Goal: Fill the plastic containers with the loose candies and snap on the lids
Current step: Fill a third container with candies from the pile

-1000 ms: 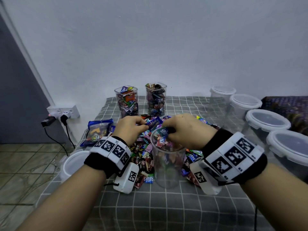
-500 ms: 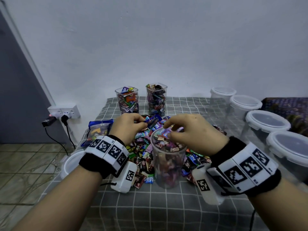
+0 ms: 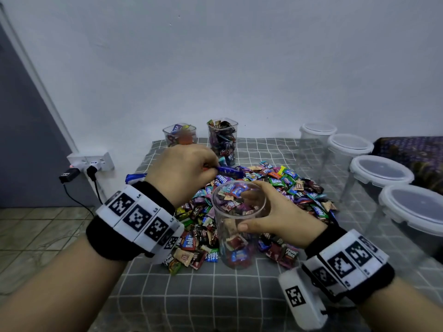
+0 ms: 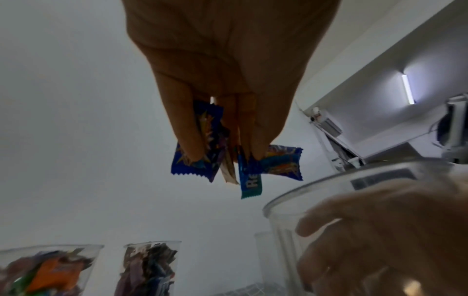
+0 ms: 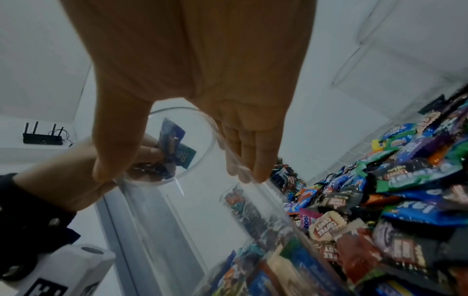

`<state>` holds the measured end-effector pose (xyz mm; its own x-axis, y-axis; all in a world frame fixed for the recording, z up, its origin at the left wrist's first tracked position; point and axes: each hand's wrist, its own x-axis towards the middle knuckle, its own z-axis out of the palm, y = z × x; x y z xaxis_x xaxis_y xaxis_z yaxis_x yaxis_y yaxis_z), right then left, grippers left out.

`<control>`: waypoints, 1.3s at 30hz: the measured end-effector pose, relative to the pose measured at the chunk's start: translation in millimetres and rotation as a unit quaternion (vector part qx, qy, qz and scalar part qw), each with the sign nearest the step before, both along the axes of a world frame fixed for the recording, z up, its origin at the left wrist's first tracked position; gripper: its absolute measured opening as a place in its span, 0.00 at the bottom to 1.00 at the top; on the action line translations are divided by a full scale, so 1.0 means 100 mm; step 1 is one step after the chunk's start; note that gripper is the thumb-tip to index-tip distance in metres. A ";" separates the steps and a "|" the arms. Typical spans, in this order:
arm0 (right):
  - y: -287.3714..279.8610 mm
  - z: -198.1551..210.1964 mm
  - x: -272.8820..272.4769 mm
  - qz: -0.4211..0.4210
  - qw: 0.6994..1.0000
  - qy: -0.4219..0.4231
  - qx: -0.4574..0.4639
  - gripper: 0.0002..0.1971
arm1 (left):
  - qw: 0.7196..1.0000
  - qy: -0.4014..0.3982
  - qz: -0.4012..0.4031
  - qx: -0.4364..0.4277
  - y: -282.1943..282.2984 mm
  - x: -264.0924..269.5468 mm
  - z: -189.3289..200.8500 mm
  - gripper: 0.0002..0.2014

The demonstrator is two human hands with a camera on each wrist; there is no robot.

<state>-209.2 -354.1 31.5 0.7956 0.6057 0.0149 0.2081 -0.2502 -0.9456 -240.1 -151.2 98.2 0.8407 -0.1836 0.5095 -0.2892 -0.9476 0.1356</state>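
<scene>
In the head view, a clear container [image 3: 236,226] standing on the grey checked tabletop [image 3: 206,298] is gripped round its upper wall by the right hand [image 3: 273,215], thumb in front and fingers curled behind; it appears largely filled with wrapped candies and carries no lid. The left hand [image 3: 182,173] is held just behind and to the left of its rim, pinching a few wrappers. Two more containers [image 3: 223,137] at the back are seen packed to the brim, also unlidded, while four lidded containers [image 3: 381,171] along the right edge look empty. A large pile of loose candies [image 3: 285,185] remains on the tabletop, so the job is judged well short of done: more filling and every lid are still outstanding. "Relaxa" can be read on several blue and green wrappers; "Plus" is legible on dark ones. In the left wrist view, blue candies [image 4: 238,162] are pinched between fingertips and thumb above the container rim [image 4: 329,180], and the letters "Re" are legible on a teal wrapper. In the right wrist view, the container's wall [image 5: 192,220] is seen clasped between thumb and fingers, and "COFFEE CANDY" is readable on a cream wrapper [image 5: 326,226] in the pile beside it.
</scene>
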 end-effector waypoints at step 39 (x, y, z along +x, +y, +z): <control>-0.01 -0.15 0.03 -0.003 0.999 -0.029 0.028 0.42 | 0.899 0.279 -0.161 -0.297 -0.33 -0.12 -0.02 0.19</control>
<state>-205.9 -355.5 16.6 0.7959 0.5978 0.0957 0.2621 -0.1978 -0.9446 -252.3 -184.1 96.1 0.9480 -0.2978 0.1126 -0.2645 -0.5397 0.7992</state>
